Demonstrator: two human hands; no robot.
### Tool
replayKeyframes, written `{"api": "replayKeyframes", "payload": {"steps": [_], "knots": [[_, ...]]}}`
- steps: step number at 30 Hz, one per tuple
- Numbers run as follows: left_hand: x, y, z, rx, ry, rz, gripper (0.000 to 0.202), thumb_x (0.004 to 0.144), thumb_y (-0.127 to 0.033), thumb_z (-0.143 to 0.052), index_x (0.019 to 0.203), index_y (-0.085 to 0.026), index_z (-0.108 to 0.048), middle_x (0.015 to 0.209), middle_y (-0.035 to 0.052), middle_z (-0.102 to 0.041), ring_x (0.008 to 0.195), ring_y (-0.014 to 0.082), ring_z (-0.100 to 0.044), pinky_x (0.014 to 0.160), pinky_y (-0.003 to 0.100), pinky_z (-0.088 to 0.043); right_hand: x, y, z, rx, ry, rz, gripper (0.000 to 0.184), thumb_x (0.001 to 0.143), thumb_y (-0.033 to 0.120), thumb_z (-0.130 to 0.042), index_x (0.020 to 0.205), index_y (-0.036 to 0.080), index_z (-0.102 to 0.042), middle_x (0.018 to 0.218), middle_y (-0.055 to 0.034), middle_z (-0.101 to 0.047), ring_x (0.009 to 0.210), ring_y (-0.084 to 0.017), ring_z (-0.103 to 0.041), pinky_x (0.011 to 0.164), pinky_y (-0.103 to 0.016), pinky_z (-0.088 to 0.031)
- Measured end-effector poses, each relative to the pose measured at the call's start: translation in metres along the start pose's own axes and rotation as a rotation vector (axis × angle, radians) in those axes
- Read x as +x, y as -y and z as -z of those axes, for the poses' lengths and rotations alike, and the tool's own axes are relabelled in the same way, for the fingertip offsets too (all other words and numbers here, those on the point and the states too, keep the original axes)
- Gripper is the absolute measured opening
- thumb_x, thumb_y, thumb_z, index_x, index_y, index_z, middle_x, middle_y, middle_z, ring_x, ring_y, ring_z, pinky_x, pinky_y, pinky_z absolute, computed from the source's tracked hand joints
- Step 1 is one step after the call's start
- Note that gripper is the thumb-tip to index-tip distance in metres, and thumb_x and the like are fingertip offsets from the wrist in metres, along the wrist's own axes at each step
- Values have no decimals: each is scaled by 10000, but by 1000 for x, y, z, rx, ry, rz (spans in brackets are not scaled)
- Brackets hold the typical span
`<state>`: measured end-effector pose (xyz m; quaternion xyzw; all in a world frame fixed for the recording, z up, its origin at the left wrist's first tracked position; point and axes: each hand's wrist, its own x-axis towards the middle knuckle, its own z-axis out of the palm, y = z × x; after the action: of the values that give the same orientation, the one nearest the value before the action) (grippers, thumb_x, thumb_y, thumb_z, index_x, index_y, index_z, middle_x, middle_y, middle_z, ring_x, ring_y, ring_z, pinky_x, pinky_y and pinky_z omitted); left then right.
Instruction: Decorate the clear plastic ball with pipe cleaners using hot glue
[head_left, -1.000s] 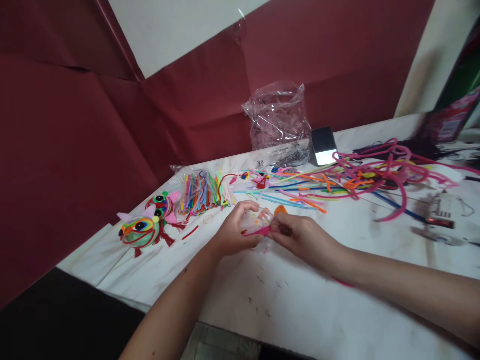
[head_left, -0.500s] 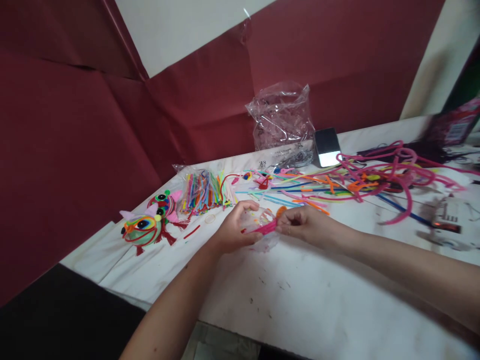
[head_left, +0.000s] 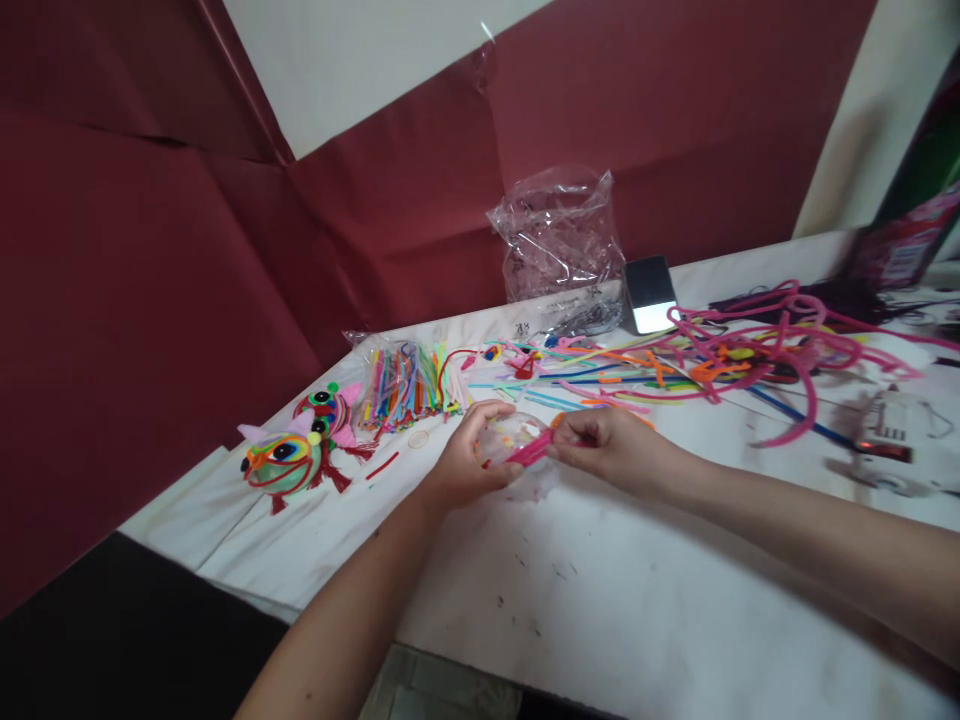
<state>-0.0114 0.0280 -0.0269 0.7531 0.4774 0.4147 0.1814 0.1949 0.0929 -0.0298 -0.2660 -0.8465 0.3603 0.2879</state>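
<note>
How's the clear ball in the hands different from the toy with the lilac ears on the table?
The clear ball is in the left hand, but the lilac-eared toy sits on the table.
The toy has a big black eye and dark red tassels; on the ball, I see coloured specks and a pink strip, but no eye or tassels.
Both look rounded.

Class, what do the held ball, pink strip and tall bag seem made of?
Ball: probably smooth, clear plastic; it is see-through, though glass is possible.
Pink strip: perhaps matte, fuzzy chenille; soft-looking edges, but blurred.
Tall bag: thin, glossy plastic film; creased, glinting and see-through.
</note>
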Motion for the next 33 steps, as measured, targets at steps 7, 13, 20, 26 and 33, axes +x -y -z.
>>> {"api": "replayKeyframes", "payload": {"steps": [7, 13, 20, 26, 33], "knots": [[1, 7, -7, 43, -30, -74, 570, 641, -447, -696, 1118, -198, -507, 1182, 103, -456, 1188, 283, -414, 1030, 433, -316, -2, 5, 1, -103, -94, 30, 291, 757, 407, -479, 554, 234, -363, 553, 40, -375, 540, -128, -367, 503, -260, -275], [2, 6, -7, 39, -8, -40, 567, 638, -453, -683, 1104, -197, -487, 1171, 98, -454, 1155, 282, -430, 1021, 439, -319, -1, 0, -1, -124, -93, 42, 242, 761, 390, -483, 589, 230, -421, 565, 36, -416, 544, -128, -390, 508, -252, -297], [1, -11, -8, 97, -76, 72, 486, 592, -322, -717, 1003, -211, -484, 1092, 69, -461, 1081, 258, -455, 982, 405, -364, -2, 3, -4, -111, -99, 32, 230, 750, 358, -480, 577, 233, -396, 556, 44, -386, 532, -124, -367, 493, -250, -293], [0, -12, -4, 65, -31, 114, 483, 601, -311, -706, 1024, -212, -496, 1123, 66, -449, 1099, 262, -450, 991, 403, -356, -3, 4, -5, -94, -83, 38, 265, 764, 378, -477, 563, 232, -384, 554, 44, -376, 534, -123, -361, 494, -252, -289], [1, -8, -1, 113, -2, 75, 480, 631, -323, -702, 1060, -214, -515, 1159, 86, -455, 1141, 269, -444, 1010, 416, -349, -2, -2, -5, -84, -80, 33, 246, 763, 378, -492, 583, 229, -413, 565, 42, -395, 543, -126, -364, 502, -255, -290]]}}
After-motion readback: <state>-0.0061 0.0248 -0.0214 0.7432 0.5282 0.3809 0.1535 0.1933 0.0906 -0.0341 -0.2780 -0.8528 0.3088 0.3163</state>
